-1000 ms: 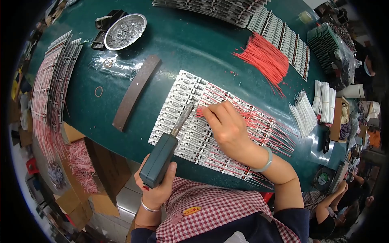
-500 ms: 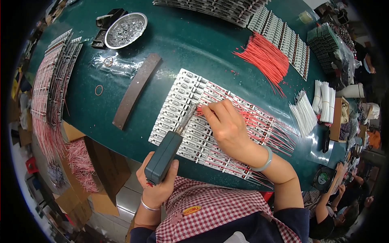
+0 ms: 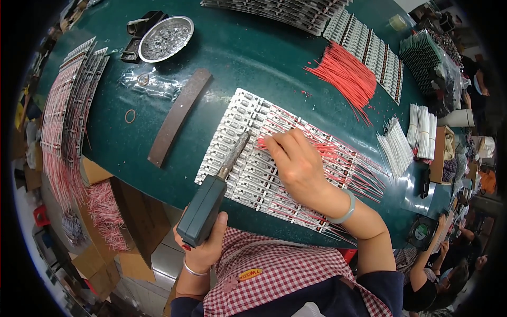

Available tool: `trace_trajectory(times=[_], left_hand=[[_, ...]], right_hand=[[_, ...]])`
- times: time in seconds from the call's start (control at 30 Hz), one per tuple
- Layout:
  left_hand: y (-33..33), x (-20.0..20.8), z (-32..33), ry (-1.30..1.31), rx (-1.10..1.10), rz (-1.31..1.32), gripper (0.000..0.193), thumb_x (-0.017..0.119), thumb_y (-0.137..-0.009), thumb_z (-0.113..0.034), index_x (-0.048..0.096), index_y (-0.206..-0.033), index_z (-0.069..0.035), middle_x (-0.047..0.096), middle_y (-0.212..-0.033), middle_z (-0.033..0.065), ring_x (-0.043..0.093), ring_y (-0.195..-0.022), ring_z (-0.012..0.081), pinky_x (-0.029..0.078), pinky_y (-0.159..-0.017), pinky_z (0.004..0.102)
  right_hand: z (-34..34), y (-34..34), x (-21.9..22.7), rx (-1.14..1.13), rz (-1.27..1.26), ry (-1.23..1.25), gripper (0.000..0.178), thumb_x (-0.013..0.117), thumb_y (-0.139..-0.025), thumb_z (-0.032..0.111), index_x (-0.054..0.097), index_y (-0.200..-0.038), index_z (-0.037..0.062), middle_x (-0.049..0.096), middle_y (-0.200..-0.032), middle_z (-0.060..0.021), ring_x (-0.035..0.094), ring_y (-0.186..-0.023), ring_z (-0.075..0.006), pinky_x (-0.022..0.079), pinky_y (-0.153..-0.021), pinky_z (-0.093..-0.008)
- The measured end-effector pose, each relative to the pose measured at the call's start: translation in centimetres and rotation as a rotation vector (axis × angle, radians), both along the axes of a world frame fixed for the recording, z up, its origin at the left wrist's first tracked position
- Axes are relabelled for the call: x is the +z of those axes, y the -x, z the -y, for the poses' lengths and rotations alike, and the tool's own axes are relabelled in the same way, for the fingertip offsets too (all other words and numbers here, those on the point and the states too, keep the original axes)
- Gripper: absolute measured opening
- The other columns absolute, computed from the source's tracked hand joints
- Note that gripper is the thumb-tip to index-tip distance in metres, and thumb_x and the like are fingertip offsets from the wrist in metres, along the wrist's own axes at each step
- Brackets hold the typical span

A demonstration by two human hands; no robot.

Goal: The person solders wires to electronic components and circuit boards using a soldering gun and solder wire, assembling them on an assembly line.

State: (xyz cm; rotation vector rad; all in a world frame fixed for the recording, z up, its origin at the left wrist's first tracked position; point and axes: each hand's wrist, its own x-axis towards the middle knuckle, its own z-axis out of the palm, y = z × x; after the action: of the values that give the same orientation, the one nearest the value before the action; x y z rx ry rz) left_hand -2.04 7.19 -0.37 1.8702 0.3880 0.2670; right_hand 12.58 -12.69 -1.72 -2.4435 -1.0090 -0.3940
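My left hand [image 3: 205,244] is wrapped round a dark green soldering gun [image 3: 200,209], whose grey, crusted tip [image 3: 235,152] points up over the white panel of small circuit boards [image 3: 219,149]. The tip is left of my right hand [image 3: 301,168], apart from its fingers. Red wires [image 3: 323,149] run beneath and out of the closed fingers of that hand, their short ends showing at the fingertips. Rows of red and white wires [image 3: 369,182] are attached to the panel and trail over its right side. My right palm hides part of the board.
A metal bowl of solder scraps [image 3: 165,39] is at the back left, near a brown bar [image 3: 179,119]. Loose red wires [image 3: 346,79] and white wire bundles [image 3: 396,150] lie to the right. Wired panels [image 3: 68,116] are stacked at left, above a cardboard box [image 3: 134,227].
My left hand has drawn the soldering gun slightly left and down, moving its tip away from my right fingertips. My right hand stays nearly in place with the red wires.
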Motion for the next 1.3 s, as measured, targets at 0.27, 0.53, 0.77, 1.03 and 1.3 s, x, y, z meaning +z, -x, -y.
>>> trace_trajectory(times=[0.27,0.53,0.77,1.03,1.3], left_hand=[[0.2,-0.1,-0.2,-0.043,-0.038,0.059,0.027,0.078,-0.082,-0.005,0.070,-0.105,0.007,0.071,-0.092,0.0153,0.070,-0.076,0.0224,0.054,-0.067,0.0299],[0.1,-0.2,-0.1,-0.027,-0.075,0.039,0.023,0.079,-0.081,-0.002,0.068,-0.099,0.007,0.069,-0.090,0.0131,0.068,-0.073,0.0198,0.052,-0.064,0.0289],[-0.2,0.8,-0.3,-0.042,-0.126,-0.038,0.022,0.079,-0.080,-0.002,0.068,-0.097,0.006,0.069,-0.089,0.0120,0.067,-0.072,0.0185,0.051,-0.063,0.0285],[1.3,0.0,-0.4,0.030,0.006,-0.045,0.027,0.077,-0.082,-0.004,0.070,-0.105,0.007,0.070,-0.091,0.0133,0.069,-0.075,0.0212,0.053,-0.069,0.0293],[1.1,-0.1,-0.6,-0.061,-0.037,0.110,0.026,0.078,-0.082,-0.004,0.069,-0.105,0.007,0.071,-0.091,0.0146,0.069,-0.076,0.0220,0.054,-0.069,0.0298]], right_hand=[[-0.3,0.7,-0.2,0.027,0.051,-0.011,0.031,0.067,-0.073,-0.001,0.066,-0.103,-0.0108,0.059,-0.089,-0.0116,0.056,-0.083,-0.0240,0.050,-0.063,-0.0323],[-0.4,0.6,-0.2,0.038,0.040,0.023,0.033,0.067,-0.074,0.000,0.066,-0.104,-0.0117,0.059,-0.090,-0.0118,0.056,-0.084,-0.0244,0.051,-0.063,-0.0318],[-0.4,0.7,-0.1,0.044,0.026,0.037,0.035,0.066,-0.072,0.001,0.066,-0.105,-0.0120,0.059,-0.090,-0.0124,0.055,-0.085,-0.0252,0.051,-0.064,-0.0326],[-0.5,0.8,-0.1,0.038,0.030,0.030,0.035,0.065,-0.071,0.002,0.065,-0.104,-0.0117,0.058,-0.090,-0.0124,0.055,-0.086,-0.0254,0.051,-0.067,-0.0335],[-0.6,1.6,0.0,0.039,0.058,-0.018,0.033,0.067,-0.072,0.000,0.067,-0.103,-0.0104,0.060,-0.090,-0.0118,0.056,-0.082,-0.0243,0.051,-0.063,-0.0324]])
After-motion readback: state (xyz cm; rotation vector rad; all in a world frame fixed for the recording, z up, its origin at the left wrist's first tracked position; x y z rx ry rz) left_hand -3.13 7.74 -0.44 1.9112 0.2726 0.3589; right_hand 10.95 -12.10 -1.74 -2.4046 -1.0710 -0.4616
